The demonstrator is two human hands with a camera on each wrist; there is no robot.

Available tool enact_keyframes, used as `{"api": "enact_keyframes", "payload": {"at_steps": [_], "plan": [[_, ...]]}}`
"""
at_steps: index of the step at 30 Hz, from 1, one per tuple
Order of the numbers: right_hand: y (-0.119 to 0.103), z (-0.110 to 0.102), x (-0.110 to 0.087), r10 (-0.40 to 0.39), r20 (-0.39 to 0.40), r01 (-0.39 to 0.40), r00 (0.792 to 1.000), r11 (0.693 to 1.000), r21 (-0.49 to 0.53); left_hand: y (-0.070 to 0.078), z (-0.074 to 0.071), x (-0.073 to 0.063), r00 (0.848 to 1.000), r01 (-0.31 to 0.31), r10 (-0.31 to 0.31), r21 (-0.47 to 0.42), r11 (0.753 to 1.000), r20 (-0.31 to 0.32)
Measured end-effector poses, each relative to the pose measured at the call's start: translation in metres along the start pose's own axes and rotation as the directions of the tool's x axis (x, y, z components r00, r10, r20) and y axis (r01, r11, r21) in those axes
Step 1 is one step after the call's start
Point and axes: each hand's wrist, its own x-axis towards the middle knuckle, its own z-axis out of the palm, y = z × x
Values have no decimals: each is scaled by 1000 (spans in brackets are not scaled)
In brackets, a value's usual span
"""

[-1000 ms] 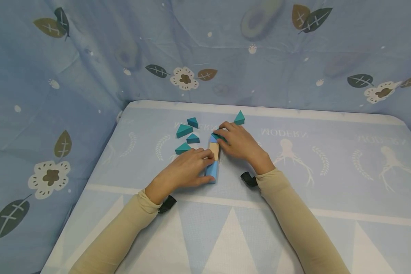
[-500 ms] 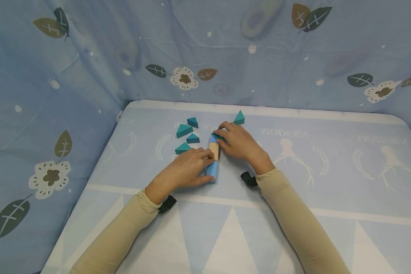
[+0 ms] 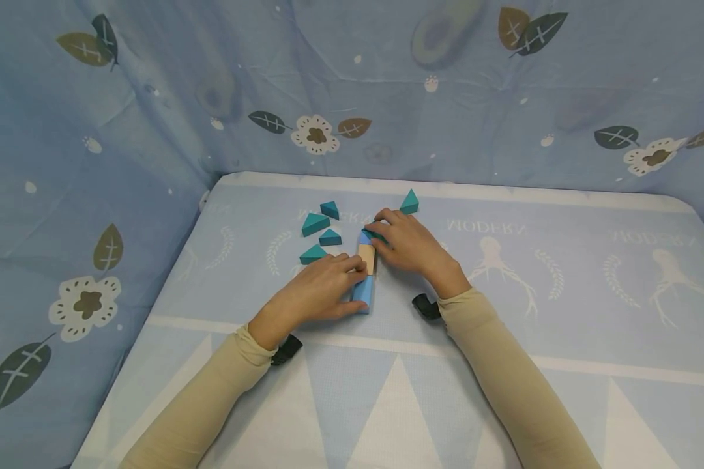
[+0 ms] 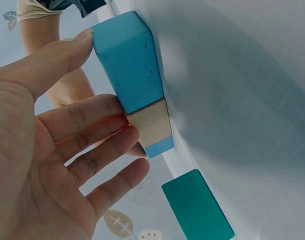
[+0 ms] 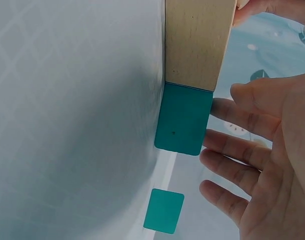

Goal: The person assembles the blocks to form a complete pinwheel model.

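A row of wooden blocks lies on the table: a blue block (image 3: pixel 363 290) nearest me, a bare-wood block (image 3: pixel 367 254), then a small blue block (image 3: pixel 365 238) against a teal block (image 5: pixel 183 119) at the far end. My left hand (image 3: pixel 322 288) lies over the row from the left. Its thumb touches the near end of the blue block, and its outstretched fingers rest on the wood block. From the right, my right hand (image 3: pixel 409 241) touches the teal block with loosely extended fingertips, partly covering it in the head view.
Several loose teal triangular blocks (image 3: pixel 315 223) lie left of the row. Another teal triangle (image 3: pixel 410 202) stands beyond my right hand. The patterned table covering (image 3: pixel 504 339) meets a blue printed curtain (image 3: pixel 481 124) at the back and left.
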Motion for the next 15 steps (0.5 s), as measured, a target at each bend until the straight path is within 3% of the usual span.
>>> {"api": "enact_keyframes", "payload": {"at_steps": [15], "plan": [[-1,-1,-1,-16,-10,16,1000,1000,0,1,-2,0,1000,11,-11,-3,1000,15]]}}
